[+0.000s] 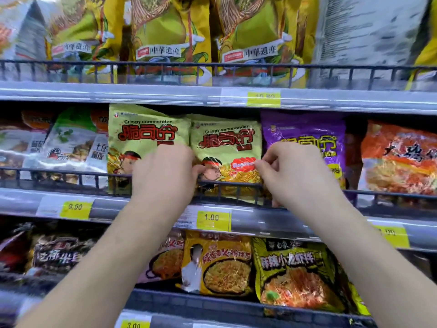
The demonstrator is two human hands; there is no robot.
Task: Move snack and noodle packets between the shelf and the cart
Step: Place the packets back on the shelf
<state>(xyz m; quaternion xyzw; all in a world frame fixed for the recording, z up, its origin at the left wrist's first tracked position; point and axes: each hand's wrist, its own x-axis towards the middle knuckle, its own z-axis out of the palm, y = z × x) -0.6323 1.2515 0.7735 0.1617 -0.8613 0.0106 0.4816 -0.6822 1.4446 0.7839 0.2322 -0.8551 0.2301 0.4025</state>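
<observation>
The green Crispy commander packet [227, 150] is held from both sides. Its right edge is pinched by the curled fingers of the right hand [295, 176]. Its left edge is gripped by the left hand [165, 176], with the thumb laid on the packet's front; the other left fingers are hidden, apparently behind the edge.

The packet stands upright on the middle shelf [272, 216], printed face toward the near side and, as far as can be judged, long axis vertical. It lies directly between the two hands, and neither hand is markedly nearer.

Its lower part is concealed behind the wire rail [236, 185] that runs along the shelf's near edge. This is the relation that governs removal: the packet is judged to require lifting clear of the rail before it is drawn toward the near side.

A second green packet [142, 131] touches it on the left, and a purple packet [305, 136] stands just beside it on the right. The cart is not in view.
</observation>
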